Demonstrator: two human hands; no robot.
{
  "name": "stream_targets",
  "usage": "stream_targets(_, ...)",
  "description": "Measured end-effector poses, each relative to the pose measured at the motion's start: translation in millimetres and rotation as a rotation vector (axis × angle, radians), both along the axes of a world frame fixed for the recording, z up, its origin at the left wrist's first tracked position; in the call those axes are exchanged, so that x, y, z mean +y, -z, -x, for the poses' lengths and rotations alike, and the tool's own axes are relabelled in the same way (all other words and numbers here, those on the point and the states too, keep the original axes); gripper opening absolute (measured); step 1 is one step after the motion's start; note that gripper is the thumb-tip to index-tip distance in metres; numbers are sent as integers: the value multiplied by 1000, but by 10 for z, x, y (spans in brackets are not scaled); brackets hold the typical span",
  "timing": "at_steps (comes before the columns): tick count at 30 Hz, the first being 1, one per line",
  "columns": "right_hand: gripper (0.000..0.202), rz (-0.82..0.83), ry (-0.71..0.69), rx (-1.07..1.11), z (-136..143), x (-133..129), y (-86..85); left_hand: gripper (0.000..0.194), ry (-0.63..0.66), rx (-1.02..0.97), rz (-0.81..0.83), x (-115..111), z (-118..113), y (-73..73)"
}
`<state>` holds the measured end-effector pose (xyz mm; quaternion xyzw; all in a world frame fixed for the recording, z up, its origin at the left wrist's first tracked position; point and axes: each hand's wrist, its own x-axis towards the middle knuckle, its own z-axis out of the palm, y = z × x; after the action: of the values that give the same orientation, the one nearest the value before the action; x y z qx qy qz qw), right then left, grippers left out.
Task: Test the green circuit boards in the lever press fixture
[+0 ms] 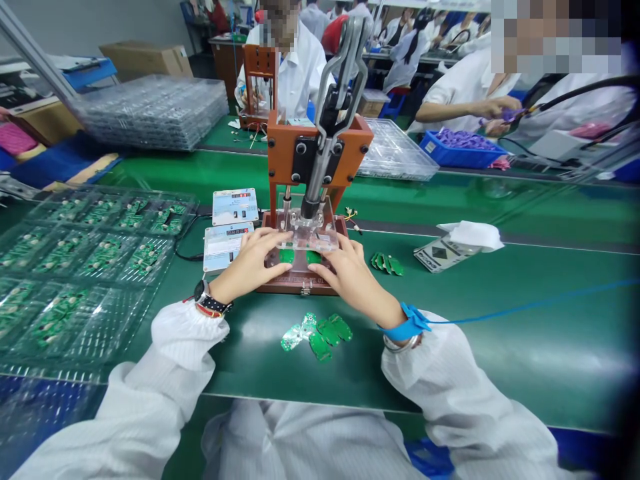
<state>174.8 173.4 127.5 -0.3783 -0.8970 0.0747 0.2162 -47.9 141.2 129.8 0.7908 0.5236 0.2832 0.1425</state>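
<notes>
Two green circuit boards lie side by side at the base of an orange toggle press (320, 153), below its clear plate (313, 235). My left hand (255, 260) has its thumb and forefinger closed about the near and far edges of the left circuit board (287, 256). My right hand (350, 267) spans the right circuit board (313, 257) in the same way. The far fingers of both hands are partly hidden beside the clear plate. Nearer me on the bench lies a loose group of green boards (325, 333). The press lever stands upright.
Left of the press are two display boxes (234, 207) and clear trays (100, 280) of boards. To the right sit a small stack of boards (387, 263) and a carton with white tissue (445, 250). A blue cord (525, 310) runs from my right wrist. Co-workers sit beyond.
</notes>
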Motion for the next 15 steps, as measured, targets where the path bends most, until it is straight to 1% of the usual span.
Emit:
stream_targets(2,30,-5,25,-12,24,-13,5,57,-14,-41,30,18,2,31)
stream_targets(4,27,1,41,-15,35,-18,34,59,-20,-94,43,34,1,71)
stream_targets(6,27,27,49,-9,11,-9,59,60,2,-151,44,37,10,98)
stream_targets(8,27,72,25,29,-66,27,22,60,21,-183,31,22,50,94)
stream_targets(9,25,84,13,79,-120,61,-40,59,19,-190,21,7,90,77)
stream_targets(10,22,80,12,156,-178,110,-137,57,6,-193,11,-10,145,53)
stream_targets(12,17,10,52,375,-264,260,-439,50,-49,-194,-3,-38,298,-10)
stream_targets(14,14,-94,109,617,-246,488,-843,46,-123,-163,-2,-36,484,-67)
stream_targets(15,15,-124,105,720,-185,625,-1059,47,-157,-126,4,-18,576,-86)
